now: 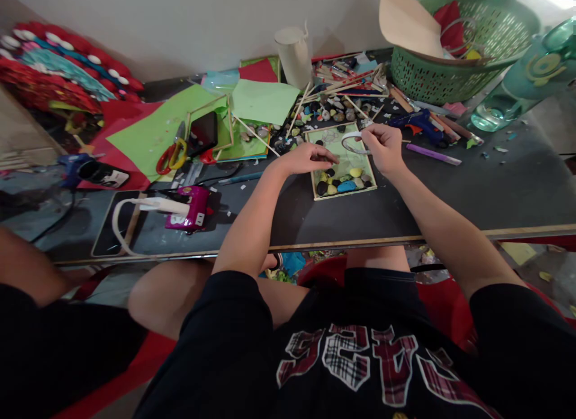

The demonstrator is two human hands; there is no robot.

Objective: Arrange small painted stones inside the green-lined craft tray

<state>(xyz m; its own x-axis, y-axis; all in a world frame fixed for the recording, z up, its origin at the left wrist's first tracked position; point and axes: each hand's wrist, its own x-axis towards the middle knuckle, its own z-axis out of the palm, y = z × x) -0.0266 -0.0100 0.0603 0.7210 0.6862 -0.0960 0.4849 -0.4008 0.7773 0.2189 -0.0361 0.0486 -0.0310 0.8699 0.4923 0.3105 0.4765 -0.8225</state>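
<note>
A small wood-edged frame (346,194) lies on the dark table in front of me, with a pale green sheet inside it. Painted pebbles (346,185) in yellow, black and blue sit along its near side. Over the frame's left part hovers my left hand (310,158), fingers stretched out and nothing seen in them. My right hand (382,146), at the frame's right edge, pinches a thin white loop (345,144) that hangs above the sheet. Whether the loop is a tape roll or a bent strip cannot be made out.
Loose pebbles (335,111) and sticks lie behind the frame. A glue gun (418,123), purple stick (433,154), green basket (450,77) and bottle (508,89) stand to the right. Scissors (172,156), coloured paper (148,128) and a pink power block (195,207) lie left, near another person's arm (27,269).
</note>
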